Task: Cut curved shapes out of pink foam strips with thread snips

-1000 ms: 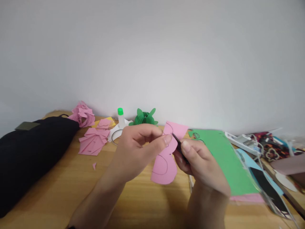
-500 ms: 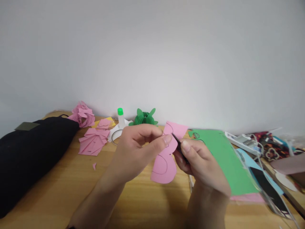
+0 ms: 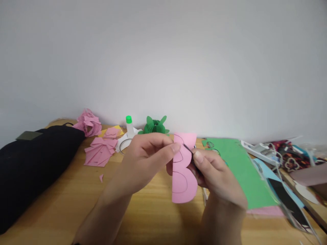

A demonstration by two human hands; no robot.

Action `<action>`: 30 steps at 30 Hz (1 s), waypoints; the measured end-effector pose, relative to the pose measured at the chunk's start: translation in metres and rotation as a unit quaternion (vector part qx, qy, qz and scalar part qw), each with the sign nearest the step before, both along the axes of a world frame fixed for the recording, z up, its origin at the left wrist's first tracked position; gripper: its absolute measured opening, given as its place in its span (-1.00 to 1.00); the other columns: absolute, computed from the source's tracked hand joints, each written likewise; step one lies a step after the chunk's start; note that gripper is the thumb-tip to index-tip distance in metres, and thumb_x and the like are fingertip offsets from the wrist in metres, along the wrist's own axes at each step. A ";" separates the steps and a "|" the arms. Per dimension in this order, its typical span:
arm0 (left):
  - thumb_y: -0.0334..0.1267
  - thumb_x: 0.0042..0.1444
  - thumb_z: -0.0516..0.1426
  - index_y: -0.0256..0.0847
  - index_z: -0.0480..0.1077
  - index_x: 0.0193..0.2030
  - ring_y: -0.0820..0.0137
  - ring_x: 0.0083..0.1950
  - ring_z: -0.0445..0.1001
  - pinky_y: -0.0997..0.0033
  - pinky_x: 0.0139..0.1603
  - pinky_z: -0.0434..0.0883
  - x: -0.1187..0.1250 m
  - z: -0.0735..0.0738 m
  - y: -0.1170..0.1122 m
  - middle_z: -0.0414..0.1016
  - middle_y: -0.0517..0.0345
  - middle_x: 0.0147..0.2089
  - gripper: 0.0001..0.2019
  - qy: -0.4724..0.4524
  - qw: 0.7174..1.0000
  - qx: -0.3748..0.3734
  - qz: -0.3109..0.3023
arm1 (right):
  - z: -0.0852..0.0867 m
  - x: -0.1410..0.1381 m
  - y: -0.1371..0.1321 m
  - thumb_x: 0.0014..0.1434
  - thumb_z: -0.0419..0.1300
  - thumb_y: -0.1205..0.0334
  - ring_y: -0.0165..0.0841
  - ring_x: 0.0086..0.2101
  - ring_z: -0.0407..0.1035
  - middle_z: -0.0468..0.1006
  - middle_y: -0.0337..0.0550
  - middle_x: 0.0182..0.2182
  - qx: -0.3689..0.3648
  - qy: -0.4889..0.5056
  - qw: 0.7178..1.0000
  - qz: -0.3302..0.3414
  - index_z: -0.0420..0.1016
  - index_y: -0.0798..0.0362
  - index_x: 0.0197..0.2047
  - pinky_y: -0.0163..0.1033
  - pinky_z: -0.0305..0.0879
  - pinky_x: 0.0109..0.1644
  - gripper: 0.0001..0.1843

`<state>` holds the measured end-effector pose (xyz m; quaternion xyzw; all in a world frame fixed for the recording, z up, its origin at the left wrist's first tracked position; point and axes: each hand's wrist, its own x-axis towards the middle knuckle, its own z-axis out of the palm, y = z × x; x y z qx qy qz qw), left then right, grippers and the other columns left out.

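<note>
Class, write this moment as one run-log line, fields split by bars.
left hand: pinching pink paper | right hand: gripping dark-bladed tool, tip at paper | paper edge: scalloped | green sheet: on table

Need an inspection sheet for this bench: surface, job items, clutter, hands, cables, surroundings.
Surface: wooden table; a small pink scrap lies on it.
Job items: pink paper, scalloped right edge, dark curves drawn; scissors, mostly hidden.
Clutter: folded pink pieces, glue stick, green paper model, black cloth item; green sheet at right.
Left hand: pinches the pink paper's left edge.
Right hand: grips the scissors; blade at the paper's upper part.
Cables: pale cord beside a white device, probably a power strip.
Surroundings: plain wall behind; other people: nothing seen.
</note>
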<state>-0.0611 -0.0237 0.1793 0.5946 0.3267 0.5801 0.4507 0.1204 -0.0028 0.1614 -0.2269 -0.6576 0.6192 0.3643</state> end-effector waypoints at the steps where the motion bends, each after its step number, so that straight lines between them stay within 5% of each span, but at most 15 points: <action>1: -0.44 0.19 0.12 -0.21 0.40 -0.58 0.62 -0.56 0.43 0.72 -0.56 0.34 0.000 0.000 -0.001 0.44 0.34 -0.61 -0.69 0.009 1.000 0.001 -0.001 | 0.000 0.000 0.000 0.39 0.05 -0.05 -0.56 -0.66 -0.13 0.08 -0.41 -0.67 -0.004 0.001 1.000 0.003 0.20 0.05 -0.54 -0.38 -0.19 -0.65 -0.49; 14: -0.41 0.17 0.09 -0.20 0.31 -0.59 0.57 -0.58 0.38 0.63 -0.59 0.32 0.002 0.004 -0.002 0.37 0.32 -0.63 -0.70 0.081 0.996 -0.004 0.027 | 0.002 -0.002 0.000 0.35 0.05 -0.14 -0.50 -0.66 -0.08 0.12 -0.36 -0.69 -0.015 -0.040 0.999 -0.031 0.22 0.02 -0.55 -0.31 -0.15 -0.64 -0.46; 30: -0.32 0.27 0.04 -0.18 0.26 -0.58 0.55 -0.55 0.37 0.56 -0.53 0.28 -0.001 0.000 0.001 0.37 0.32 -0.62 -0.65 0.058 0.997 -0.028 -0.037 | 0.002 -0.003 0.000 0.34 0.01 -0.20 -0.45 -0.68 -0.11 0.08 -0.36 -0.73 -0.016 -0.058 0.997 -0.040 0.32 0.00 -0.54 -0.27 -0.14 -0.66 -0.44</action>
